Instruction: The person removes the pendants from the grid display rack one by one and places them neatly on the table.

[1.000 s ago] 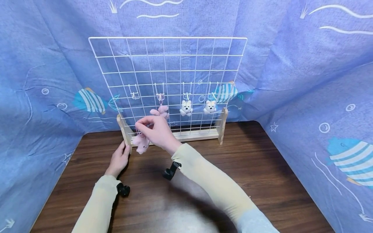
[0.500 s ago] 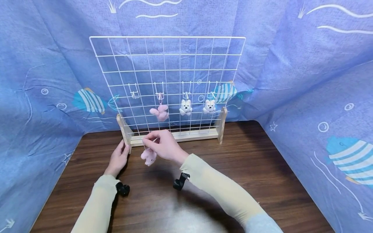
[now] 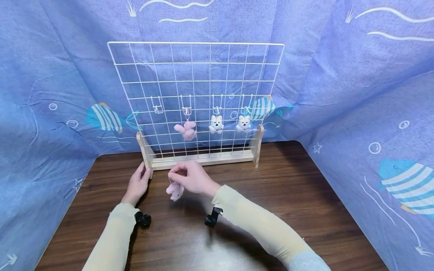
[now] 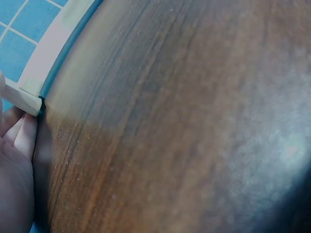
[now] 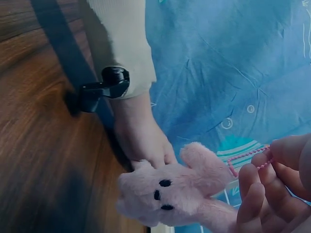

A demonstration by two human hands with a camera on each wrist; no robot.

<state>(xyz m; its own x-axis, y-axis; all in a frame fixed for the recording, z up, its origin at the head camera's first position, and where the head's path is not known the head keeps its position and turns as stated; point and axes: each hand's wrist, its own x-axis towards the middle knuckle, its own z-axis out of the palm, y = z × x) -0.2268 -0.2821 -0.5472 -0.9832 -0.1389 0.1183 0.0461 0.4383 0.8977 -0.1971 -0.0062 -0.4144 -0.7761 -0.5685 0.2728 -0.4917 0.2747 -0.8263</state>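
Between thumb and forefinger, my right hand (image 3: 194, 177) pinches the pink bead chain (image 5: 245, 156) of a small pink plush rabbit keychain (image 3: 174, 192). The plush hangs above the table in front of the rack's base; in the right wrist view its long ears point toward the hand and its dark eyes and nose show. At the left end of the rack, my left hand (image 3: 137, 185) holds the foot of the wooden side support (image 3: 145, 153), fingers partly hidden behind it. The left wrist view has that hand (image 4: 17, 179) against the wood (image 4: 22, 97).
A white wire grid rack (image 3: 210, 63) stands at the back of the brown table (image 3: 278, 195). From its hooks hang a pink plush keychain (image 3: 186, 131) and two white animal keychains (image 3: 216, 125). Another hook (image 3: 157, 109) is at the left. Blue curtains (image 3: 352, 113) surround the table.
My right hand has moved down and toward me with the plush keychain, away from the grid, uncovering the hanging pink plush. My left hand has stayed at the support.
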